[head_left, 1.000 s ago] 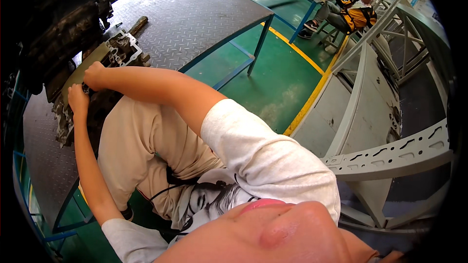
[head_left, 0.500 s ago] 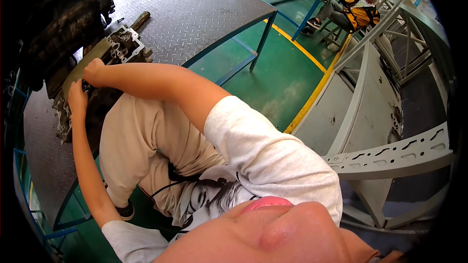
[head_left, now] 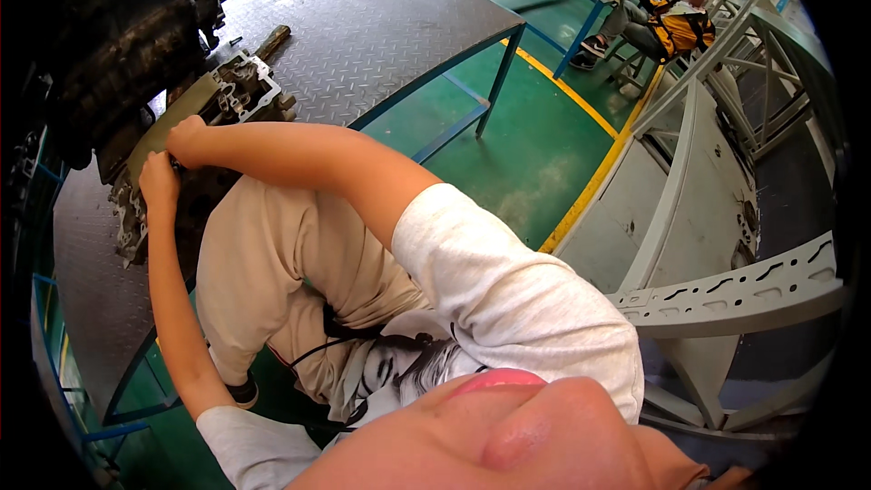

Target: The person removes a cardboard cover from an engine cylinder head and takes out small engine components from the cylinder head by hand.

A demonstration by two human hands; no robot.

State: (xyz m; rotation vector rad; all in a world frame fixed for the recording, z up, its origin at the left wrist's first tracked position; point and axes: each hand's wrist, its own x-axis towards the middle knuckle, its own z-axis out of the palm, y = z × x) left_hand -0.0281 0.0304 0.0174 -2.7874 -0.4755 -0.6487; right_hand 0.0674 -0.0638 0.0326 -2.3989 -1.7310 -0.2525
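My left hand (head_left: 160,181) and my right hand (head_left: 187,141) are close together over a greasy metal engine part (head_left: 245,86), which has ports and bolt holes like a cylinder head. Both hands look closed. Something small and dark shows between them, but I cannot make out what it is. A flat yellowish-tan strip (head_left: 172,121) lies along the part, just beyond my fingers. Behind it stands a large, dark, oily engine block (head_left: 127,63).
The engine parts rest on a steel checker-plate table (head_left: 363,18) with blue legs. A wooden-looking handle (head_left: 274,40) and a small bolt (head_left: 236,41) lie near the part. A grey metal frame (head_left: 671,191) stands at right. Beyond, a person (head_left: 676,32) sits on a stool.
The whole view has shifted slightly, so the scene sits a little further right. Both hands stay together at the same place on the engine part.
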